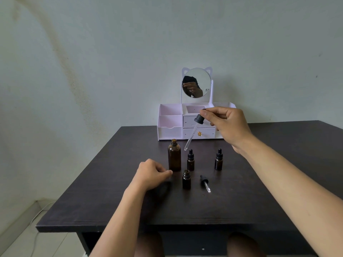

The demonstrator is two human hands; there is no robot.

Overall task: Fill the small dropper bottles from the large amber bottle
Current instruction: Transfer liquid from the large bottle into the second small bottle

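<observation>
One loose dropper (205,183), organizer (169,132) behind

dark table (111,201) — white organizer (169,125), cat-eared mirror (202,80)

Long dropper (193,131) in right hand (227,125), aloft.

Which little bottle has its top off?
The front little bottle, nearest the person: its neck is bare, and its dropper lies beside it. The middle bottle and right bottle wear black tops.
</observation>
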